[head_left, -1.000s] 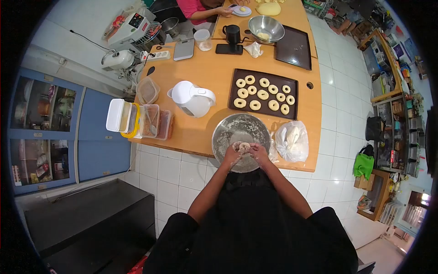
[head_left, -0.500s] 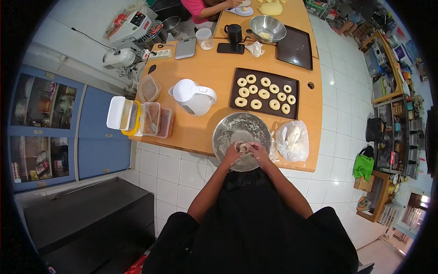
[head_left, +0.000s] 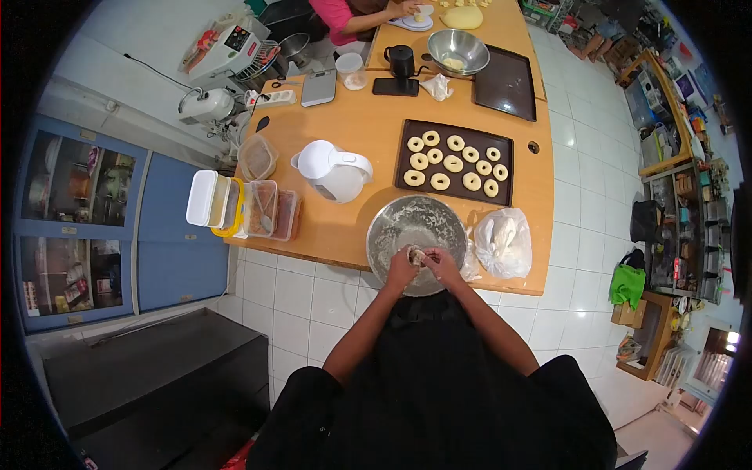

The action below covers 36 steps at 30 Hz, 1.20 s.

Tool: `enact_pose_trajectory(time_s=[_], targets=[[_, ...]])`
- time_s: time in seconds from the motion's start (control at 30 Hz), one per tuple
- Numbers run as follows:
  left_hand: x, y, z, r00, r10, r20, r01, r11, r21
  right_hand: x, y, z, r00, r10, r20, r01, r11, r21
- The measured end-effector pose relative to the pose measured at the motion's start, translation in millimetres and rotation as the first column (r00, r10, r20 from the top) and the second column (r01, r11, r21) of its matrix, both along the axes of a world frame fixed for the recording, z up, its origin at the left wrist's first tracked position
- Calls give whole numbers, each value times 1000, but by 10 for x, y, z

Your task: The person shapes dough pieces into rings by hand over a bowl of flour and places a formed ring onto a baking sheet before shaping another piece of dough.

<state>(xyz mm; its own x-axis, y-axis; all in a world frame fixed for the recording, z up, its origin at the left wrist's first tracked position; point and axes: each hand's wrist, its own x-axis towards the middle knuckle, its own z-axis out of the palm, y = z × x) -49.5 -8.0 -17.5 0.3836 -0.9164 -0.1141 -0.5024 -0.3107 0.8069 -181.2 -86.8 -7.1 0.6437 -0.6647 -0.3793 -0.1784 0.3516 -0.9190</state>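
Note:
Over the near part of a wide steel bowl dusted with flour, my left hand and my right hand meet. Between their fingertips they hold a small dough ring, partly hidden by the fingers. Both hands have curled fingers pressed on the dough. Beyond the bowl, a dark tray bears several pale dough rings. A plastic bag with something pale inside lies right of the bowl.
A white kettle stands left of the bowl, with food containers farther left. Behind are a scale, a phone, a black pot, another steel bowl and a second tray. A person's arm reaches over the far table.
The dough ring has turned between my fingers and is now more covered by them. At the far table, the other person's hand has moved over the small white scale.

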Motion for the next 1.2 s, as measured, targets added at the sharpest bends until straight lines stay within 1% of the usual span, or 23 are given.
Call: enact_pose_trajectory(time_s=[0.03,0.07,0.1,0.2,0.27,0.3,0.37,0.4,0.43,0.53,0.6,0.7,0.8,0.83,0.93,1.0,1.1,1.13,1.2], targets=[[-8,-3,-32,986,64,-151,-63,998,14,5,-5,-12,1000,-8,-12,8,1000,5],[-27,-8,-54,946,129,-297,-123,992,37,12,-14,-25,1000,-5,-27,4,1000,-6],[-47,-17,-29,880,190,-435,-178,982,69,7,-20,-24,999,-2,-43,2,1000,-15],[-72,-4,28,712,270,-649,-197,963,185,-36,-11,-44,997,3,-71,-7,999,-54],[-39,-14,43,895,213,-392,-167,975,149,-45,7,-91,997,-1,-81,-4,998,-61],[-9,-19,45,953,177,-246,-147,980,134,-56,16,-294,996,-8,-86,3,999,-55],[21,-28,169,987,92,-129,-87,995,45,-29,27,-400,996,-29,-87,27,999,-29],[20,-40,230,996,51,-70,-51,999,3,-18,26,-365,996,-44,-83,43,999,-10],[9,-61,288,997,33,-74,-33,999,12,-18,25,-330,995,-58,-80,59,998,8],[-36,-114,332,997,-14,-74,17,999,37,-39,24,-234,988,13,-157,-27,996,-85],[-47,-105,317,998,-37,-60,40,998,50,-50,32,-171,993,-6,-121,-5,995,-95],[-24,-95,312,995,-42,90,39,998,43,-35,43,-111,996,-37,-75,30,995,-95],[-13,-100,358,996,-20,86,10,994,112,13,48,-128,997,-75,-27,74,996,-58],[-3,-100,356,996,-29,87,21,995,95,33,47,-149,996,-90,-10,89,995,-40],[-4,-61,326,993,-62,102,56,997,55,14,60,-114,990,-72,-119,65,996,-62],[-2,-44,332,988,-84,132,79,996,37,4,48,-125,990,-78,-120,65,992,-109],[-31,-60,353,997,-21,69,21,1000,0,-8,46,-216,993,-86,-76,76,988,-134],[-34,-59,327,1000,-4,1,4,1000,15,-12,45,-233,995,-88,-56,79,988,-135],[-32,-58,276,990,33,-135,-27,998,50,-12,57,-253,994,-76,-76,63,985,-158]])
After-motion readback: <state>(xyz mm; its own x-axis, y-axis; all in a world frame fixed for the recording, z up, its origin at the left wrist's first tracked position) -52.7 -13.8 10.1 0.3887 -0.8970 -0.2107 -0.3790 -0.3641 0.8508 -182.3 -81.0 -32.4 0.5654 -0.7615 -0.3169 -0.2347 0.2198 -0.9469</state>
